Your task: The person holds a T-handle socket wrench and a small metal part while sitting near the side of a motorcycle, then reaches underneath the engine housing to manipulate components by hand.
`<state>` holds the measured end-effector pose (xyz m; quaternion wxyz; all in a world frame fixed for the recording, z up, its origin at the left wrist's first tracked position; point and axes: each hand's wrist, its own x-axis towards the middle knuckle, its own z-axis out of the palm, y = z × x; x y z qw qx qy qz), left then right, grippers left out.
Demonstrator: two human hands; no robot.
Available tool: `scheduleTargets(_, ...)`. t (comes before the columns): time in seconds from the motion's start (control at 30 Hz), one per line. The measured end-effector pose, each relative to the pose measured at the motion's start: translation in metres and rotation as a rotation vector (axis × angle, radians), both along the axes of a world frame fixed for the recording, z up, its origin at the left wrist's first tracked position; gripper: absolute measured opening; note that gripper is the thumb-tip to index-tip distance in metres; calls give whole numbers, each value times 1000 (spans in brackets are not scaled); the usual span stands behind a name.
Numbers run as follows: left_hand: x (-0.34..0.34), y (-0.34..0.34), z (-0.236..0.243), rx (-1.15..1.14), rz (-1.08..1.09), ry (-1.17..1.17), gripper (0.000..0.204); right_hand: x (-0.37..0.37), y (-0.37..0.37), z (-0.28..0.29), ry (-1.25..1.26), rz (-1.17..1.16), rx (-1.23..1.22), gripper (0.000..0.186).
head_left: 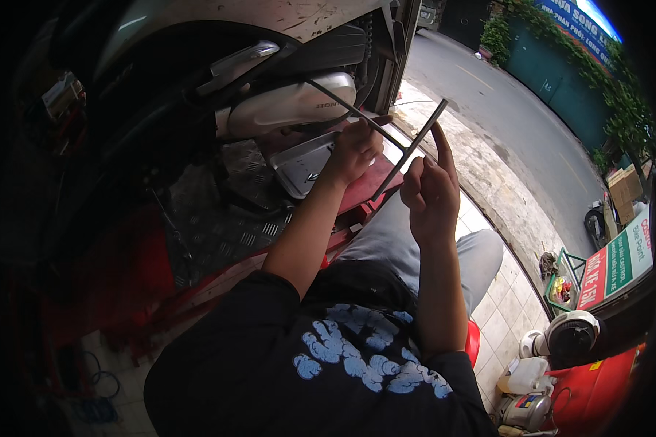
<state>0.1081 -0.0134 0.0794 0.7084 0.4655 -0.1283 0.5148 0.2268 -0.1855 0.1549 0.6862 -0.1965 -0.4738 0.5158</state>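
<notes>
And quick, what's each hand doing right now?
Left hand: closed on the T-handle tool's shaft.
Right hand: index finger stretched beside the crossbar, others curled; can't tell if it's gripping.

2 bare forearms [310, 226] reaching forward, left hand [357, 148] curled, right hand [431, 193] half curled, 1 finger [445, 151] extended

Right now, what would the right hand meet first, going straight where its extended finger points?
For the right hand, most likely the upper arm of the T-handle tool. Past that, the pale pavement lines up, but depth is unclear in this view.
</notes>
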Motion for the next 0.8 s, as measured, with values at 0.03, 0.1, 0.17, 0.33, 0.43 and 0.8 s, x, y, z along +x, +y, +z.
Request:
scheduleTargets(0.03,0,0,0,1,19,0,49,1,1,-2,-80,7,42,61)
scheduleTargets(0.1,-2,-1,0,-7,30,-7,48,9,-3,-7,-545,-78,114,49)
scheduleTargets(0.17,-7,-1,0,-22,16,-16,47,13,-4,-16,-944,-210,137,45)
scheduleTargets(0.33,-7,-2,3,-45,-12,-53,48,11,-6,-11,-930,-562,-120,46)
scheduleTargets(0.43,-6,-1,-3,-115,38,-18,49,10,-10,-7,-681,-443,-48,51)
scheduleTargets(0.8,-8,5,-5,-133,80,-58,47,-12,-18,-9,-788,-269,147,66)
